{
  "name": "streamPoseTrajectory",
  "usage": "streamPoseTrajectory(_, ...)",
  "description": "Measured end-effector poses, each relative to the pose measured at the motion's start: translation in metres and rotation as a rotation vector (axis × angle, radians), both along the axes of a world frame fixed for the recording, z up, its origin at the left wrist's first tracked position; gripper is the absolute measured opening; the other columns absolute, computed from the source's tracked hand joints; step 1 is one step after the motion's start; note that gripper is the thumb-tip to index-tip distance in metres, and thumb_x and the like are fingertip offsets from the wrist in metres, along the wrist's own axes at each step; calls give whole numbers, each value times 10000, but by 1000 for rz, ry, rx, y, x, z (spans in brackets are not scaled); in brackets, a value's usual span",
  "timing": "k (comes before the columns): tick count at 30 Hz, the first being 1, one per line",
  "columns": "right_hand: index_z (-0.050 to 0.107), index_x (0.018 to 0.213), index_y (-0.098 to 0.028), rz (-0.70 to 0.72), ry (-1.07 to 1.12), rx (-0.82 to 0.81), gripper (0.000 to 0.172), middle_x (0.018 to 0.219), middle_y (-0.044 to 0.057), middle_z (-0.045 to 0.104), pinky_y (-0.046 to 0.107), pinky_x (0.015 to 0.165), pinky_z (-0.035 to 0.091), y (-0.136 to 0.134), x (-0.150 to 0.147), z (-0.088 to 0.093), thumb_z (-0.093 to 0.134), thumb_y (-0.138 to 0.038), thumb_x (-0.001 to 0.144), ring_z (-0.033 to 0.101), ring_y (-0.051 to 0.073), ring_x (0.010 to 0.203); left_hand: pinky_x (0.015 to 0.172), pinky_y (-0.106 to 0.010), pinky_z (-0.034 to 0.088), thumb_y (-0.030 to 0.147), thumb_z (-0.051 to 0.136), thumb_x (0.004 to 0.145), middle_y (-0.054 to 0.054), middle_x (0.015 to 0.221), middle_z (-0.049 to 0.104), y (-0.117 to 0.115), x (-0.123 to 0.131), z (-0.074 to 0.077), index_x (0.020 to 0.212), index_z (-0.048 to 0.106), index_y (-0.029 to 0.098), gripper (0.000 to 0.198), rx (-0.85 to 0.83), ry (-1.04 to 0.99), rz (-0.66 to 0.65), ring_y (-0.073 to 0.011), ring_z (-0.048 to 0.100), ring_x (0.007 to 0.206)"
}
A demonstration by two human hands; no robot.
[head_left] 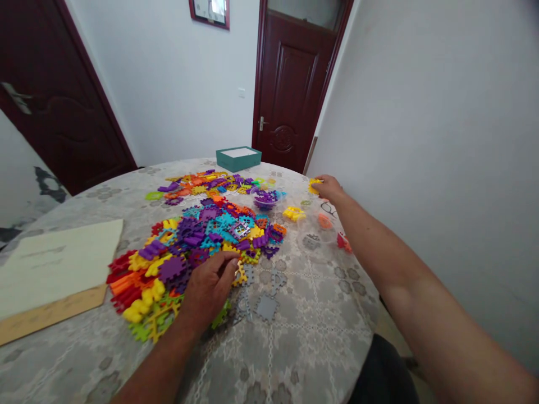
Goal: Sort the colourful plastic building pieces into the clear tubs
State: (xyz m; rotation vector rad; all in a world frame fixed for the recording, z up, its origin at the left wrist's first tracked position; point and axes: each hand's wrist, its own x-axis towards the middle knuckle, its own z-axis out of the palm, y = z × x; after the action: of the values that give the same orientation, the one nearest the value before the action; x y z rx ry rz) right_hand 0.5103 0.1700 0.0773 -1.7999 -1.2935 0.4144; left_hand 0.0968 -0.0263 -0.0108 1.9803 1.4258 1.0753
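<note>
My right hand (pixel 329 188) is stretched out to the far right side of the table. Its fingers pinch a yellow toothed building piece (pixel 314 186). Near the front edge of a big colourful pile, my left hand (pixel 211 283) rests with curled fingers and the thumb close to the forefinger. Whatever it may hold is hidden. Beside that thumb lies a yellow-orange toothed piece (pixel 240 274). Grey building pieces (pixel 266 307) lie flat to the right of this hand. The pile of building pieces (pixel 197 230) mixes purple, blue, red, yellow and green shapes.
Clear bowls stand on the right, one with purple pieces (pixel 266 197), others with yellow pieces (pixel 293 213) and orange pieces (pixel 325 221). Glasses (pixel 328 209) lie near my right forearm. A green box (pixel 238 159) stands at the back, a pale board (pixel 59 258) on the left.
</note>
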Motion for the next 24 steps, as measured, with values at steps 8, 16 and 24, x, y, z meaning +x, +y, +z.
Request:
streamPoseTrajectory(8, 689, 1026, -143, 28, 228, -52, 217, 811, 53, 707, 225, 598, 523, 20, -10, -9, 776, -232, 848, 604, 106, 623, 886, -358, 561, 453, 545, 981, -49, 1023, 811, 0, 2, -2, 1030, 750, 268, 280, 72, 2, -36, -247, 754, 912)
streamPoseTrajectory(16, 733, 1110, -143, 146, 198, -132, 280, 840, 58, 725, 232, 578, 520, 2, -16, -10, 777, -189, 837, 576, 99, 582, 912, -355, 561, 428, 557, 979, -55, 1025, 809, 0, 3, -5, 1030, 748, 263, 257, 106, 9, -54, -243, 757, 923)
streamPoseTrajectory(24, 756, 1155, -131, 122, -227, -177, 370, 979, 112, 771, 295, 734, 572, -16, -44, -15, 787, -164, 788, 693, 179, 754, 907, -360, 564, 447, 535, 976, -54, 975, 807, 1, 2, 0, 1029, 757, 261, 294, 114, 17, -14, -243, 748, 880)
